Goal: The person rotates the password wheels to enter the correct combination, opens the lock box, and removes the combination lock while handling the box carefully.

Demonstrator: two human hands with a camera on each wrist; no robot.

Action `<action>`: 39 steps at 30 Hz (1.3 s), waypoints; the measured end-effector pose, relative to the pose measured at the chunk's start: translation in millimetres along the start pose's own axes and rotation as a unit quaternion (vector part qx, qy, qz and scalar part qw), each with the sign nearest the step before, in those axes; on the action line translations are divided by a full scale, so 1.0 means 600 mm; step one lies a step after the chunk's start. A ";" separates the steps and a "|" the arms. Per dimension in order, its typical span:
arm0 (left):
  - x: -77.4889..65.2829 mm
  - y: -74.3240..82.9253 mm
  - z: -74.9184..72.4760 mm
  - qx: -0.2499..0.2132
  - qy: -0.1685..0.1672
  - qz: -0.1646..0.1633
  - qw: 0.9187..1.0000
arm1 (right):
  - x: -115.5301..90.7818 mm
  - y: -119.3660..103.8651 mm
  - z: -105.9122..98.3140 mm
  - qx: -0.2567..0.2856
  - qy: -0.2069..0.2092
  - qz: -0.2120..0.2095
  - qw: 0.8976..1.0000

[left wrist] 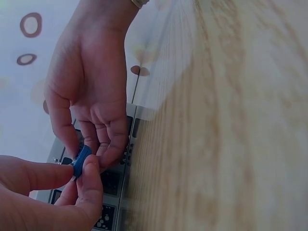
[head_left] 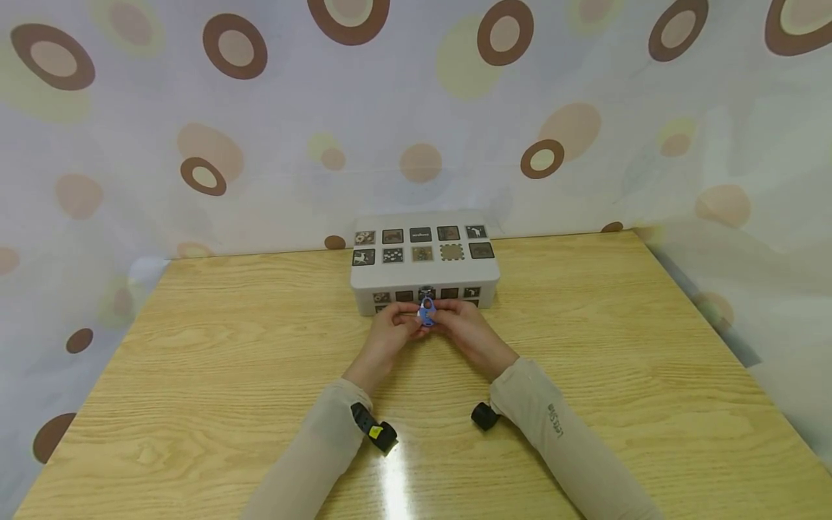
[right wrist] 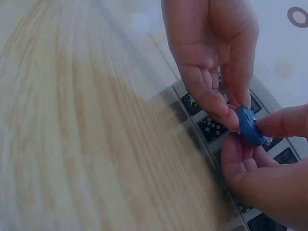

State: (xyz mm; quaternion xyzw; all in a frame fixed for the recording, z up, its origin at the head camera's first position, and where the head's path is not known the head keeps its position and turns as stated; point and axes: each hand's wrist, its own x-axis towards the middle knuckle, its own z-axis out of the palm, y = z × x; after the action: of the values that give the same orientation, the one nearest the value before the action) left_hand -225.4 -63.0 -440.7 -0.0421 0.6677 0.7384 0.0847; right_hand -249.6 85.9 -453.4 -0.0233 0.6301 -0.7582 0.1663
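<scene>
A small blue padlock point(head_left: 427, 313), with a loop at its top, is at the front of a white lidded box point(head_left: 425, 273), just below the metal latch point(head_left: 425, 290). My left hand point(head_left: 388, 326) grips the padlock from the left, thumb and fingertips against it. From the other side, my right hand point(head_left: 469, 331) pinches it with thumb and fingers. Both wrist views show fingertips of both hands meeting around the blue padlock point(right wrist: 249, 126). Fingers partly cover it, and whether its loop passes through the latch cannot be told.
Dark and tan square pictures cover the box's lid and front. It stands near the back of a wood-grain table point(head_left: 214, 375), before a white curtain point(head_left: 279, 130) with brown circles. Black wrist straps point(head_left: 377, 427) sit on the beige sleeves point(head_left: 312, 451).
</scene>
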 end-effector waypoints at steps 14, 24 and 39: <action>0.001 0.000 0.001 -0.020 0.002 -0.008 1.000 | -0.009 -0.006 -0.002 -0.004 -0.024 -0.001 1.000; -0.002 0.001 0.002 -0.021 0.002 -0.006 1.000 | -0.003 -0.004 0.002 -0.002 -0.001 0.004 1.000; -0.001 0.001 0.001 -0.021 0.002 -0.015 1.000 | -0.004 -0.004 -0.001 0.033 -0.012 0.001 0.999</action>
State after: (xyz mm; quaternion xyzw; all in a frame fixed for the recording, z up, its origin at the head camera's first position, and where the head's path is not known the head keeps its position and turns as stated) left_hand -225.1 -62.4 -440.2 -0.0551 0.6515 0.7509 0.0930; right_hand -248.0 87.4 -451.0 -0.0261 0.6029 -0.7780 0.1748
